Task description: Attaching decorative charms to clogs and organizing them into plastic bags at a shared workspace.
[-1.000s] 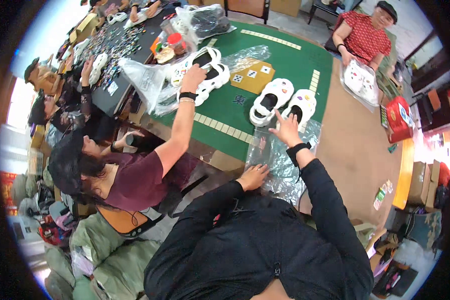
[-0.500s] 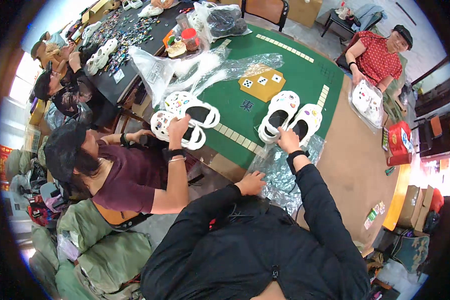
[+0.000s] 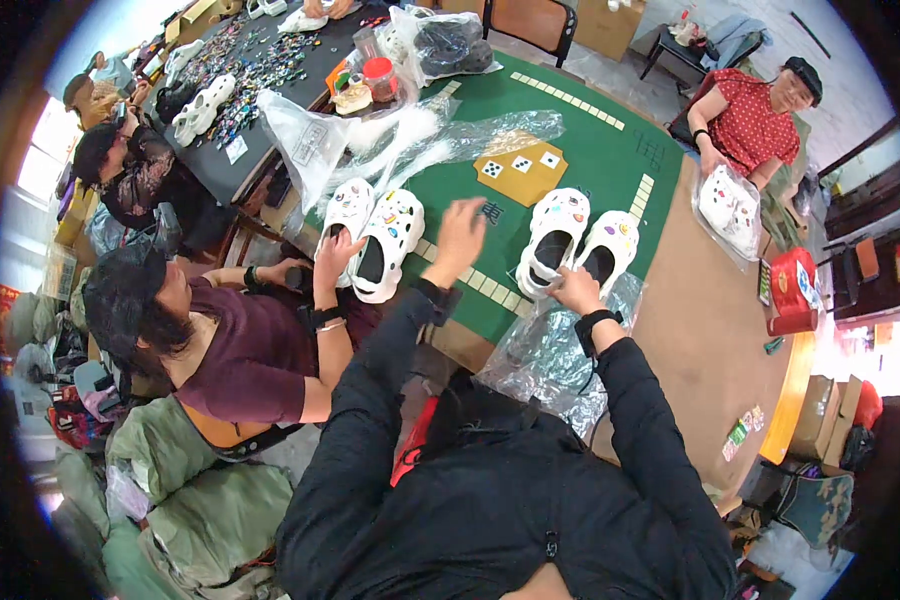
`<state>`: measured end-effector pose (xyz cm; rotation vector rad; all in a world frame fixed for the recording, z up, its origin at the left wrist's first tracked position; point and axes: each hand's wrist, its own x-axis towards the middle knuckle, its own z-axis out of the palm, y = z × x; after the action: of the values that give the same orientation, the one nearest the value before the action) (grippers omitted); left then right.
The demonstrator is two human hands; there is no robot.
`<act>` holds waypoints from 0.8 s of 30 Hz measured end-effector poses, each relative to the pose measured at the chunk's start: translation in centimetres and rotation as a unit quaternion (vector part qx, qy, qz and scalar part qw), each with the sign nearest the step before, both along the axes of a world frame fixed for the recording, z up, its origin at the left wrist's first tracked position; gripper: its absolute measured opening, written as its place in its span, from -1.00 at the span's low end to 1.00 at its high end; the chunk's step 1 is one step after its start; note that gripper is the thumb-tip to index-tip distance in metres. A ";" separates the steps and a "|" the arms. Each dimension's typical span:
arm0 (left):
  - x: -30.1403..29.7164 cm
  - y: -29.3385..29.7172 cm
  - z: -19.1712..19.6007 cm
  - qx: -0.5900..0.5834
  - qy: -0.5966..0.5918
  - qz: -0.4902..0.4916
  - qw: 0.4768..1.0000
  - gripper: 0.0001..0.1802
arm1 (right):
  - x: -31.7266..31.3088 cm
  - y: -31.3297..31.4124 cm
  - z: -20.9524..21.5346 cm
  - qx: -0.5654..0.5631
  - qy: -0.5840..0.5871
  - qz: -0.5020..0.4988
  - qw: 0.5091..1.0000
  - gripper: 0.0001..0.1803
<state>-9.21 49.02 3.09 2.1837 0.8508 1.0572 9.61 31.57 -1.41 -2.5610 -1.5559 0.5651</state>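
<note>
A pair of white clogs, dotted with small coloured charms, is seen lying side by side on the green mat of the counter, at about one o'clock from the wearer. The right hand is laid against the heel of the nearer clog, its fingers curled shut on the rim. The left hand is held up over the mat at about eleven o'clock, loosely spread and holding nothing. A clear plastic bag hangs off the counter edge just under the right hand. A second pair of clogs is gripped at ten o'clock by another person's hand. In judgement, only one clog is held, so its mate could be knocked askew, and the slack bag could slide to the floor if brushed by the sleeve.
</note>
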 end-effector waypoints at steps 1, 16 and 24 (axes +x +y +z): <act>-1.1 2.0 -0.4 0.002 0.012 0.031 0.999 -0.67 | -0.5 0.0 0.2 -0.017 -0.024 0.002 1.000 -0.45; -15.9 19.1 -10.4 -0.163 0.243 0.353 0.888 -0.52 | -0.1 -1.5 -1.5 -0.012 -0.103 0.013 0.995 -0.37; -27.0 27.9 -17.7 -0.128 0.414 0.286 0.855 -0.60 | -1.6 0.0 -0.3 -0.020 -0.064 0.048 0.997 -0.37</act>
<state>-36.24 76.90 -14.65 2.1661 1.9829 0.1181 7.97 31.53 -1.74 -2.6097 -1.7340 0.4531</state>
